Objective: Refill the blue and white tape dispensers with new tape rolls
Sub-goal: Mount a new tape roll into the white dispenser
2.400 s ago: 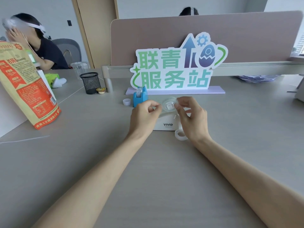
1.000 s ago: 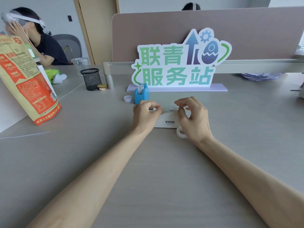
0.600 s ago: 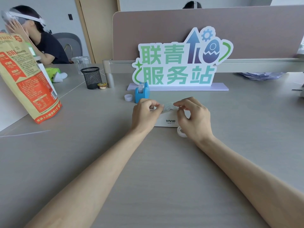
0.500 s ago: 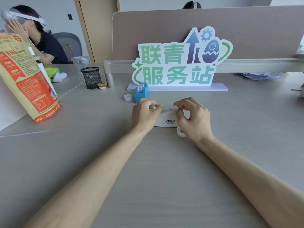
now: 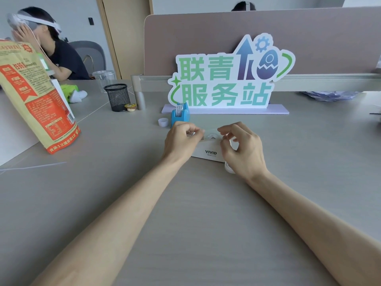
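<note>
Tape roll (image 5: 212, 136) now seated in white dispenser (image 5: 208, 151), left hand (image 5: 181, 141) pinched shut, right hand (image 5: 243, 149) loosely open

Grey matte tabletop (image 5: 82, 193) fills the lower view, with a seam line running diagonally at far left. A mauve fabric partition (image 5: 206, 38) with rounded corner stands across the back on a pale metal rail (image 5: 319, 82) and a short cylindrical post (image 5: 140, 100). Behind it, a light wooden door (image 5: 125, 34) in a wooden frame, set in a plain pale grey wall (image 5: 78, 17) carrying a small dark switch (image 5: 90, 21). A grey padded office chair (image 5: 90, 56) sits at far left, with a seated person in a dark top (image 5: 61, 60) beside it. Another person's head top (image 5: 243, 6) shows above the partition. Light is soft, even, daylight-like, brighter at the right edge.
</note>
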A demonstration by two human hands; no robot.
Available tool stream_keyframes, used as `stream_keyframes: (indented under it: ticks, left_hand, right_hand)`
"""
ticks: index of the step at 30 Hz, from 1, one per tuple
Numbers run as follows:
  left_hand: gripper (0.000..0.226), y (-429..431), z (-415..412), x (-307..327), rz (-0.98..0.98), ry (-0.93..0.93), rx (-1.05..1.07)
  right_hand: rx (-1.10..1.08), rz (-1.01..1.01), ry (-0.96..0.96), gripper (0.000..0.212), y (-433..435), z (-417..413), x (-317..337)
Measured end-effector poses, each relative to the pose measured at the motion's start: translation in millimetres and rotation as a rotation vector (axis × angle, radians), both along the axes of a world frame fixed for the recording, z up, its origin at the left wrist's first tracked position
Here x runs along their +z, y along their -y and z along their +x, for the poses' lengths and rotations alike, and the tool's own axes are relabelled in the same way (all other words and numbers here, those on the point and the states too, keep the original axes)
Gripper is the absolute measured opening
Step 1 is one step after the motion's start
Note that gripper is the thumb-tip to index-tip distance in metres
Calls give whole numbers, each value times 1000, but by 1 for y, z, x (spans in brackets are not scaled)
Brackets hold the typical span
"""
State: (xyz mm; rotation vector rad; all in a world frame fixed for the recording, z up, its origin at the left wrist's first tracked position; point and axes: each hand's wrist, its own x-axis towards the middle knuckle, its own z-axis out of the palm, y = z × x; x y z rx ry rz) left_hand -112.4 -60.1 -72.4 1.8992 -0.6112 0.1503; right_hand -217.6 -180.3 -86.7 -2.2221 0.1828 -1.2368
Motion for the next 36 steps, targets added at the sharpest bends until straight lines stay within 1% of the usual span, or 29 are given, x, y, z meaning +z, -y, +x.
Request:
stream_keyframes:
  ticks: [4,9,12,16,18,25,36]
  left_hand:
    - [15,-2,0,3,3,-43,-13]
    - [15,-3,4,3,7,-98,-2]
    - [14,-6,8,6,-72,-192,14]
    - [18,-12,16,9,-209,-342,-1]
    - [13,-14,19,8,-212,-378,-1]
    - [11,-16,21,5,-157,-400,15]
    - [20,-17,30,-1,-76,-343,60]
  right_hand:
    - [11,22,-33,24,2,1,0]
    - [16,35,-44,21,3,1,0]
    - [24,38,-42,23,2,0,1]
    - [33,20,-57,26,3,1,0]
    - [36,15,-69,28,3,1,0]
    - [39,21,-85,30,3,1,0]
    - [40,9,-87,30,2,1,0]
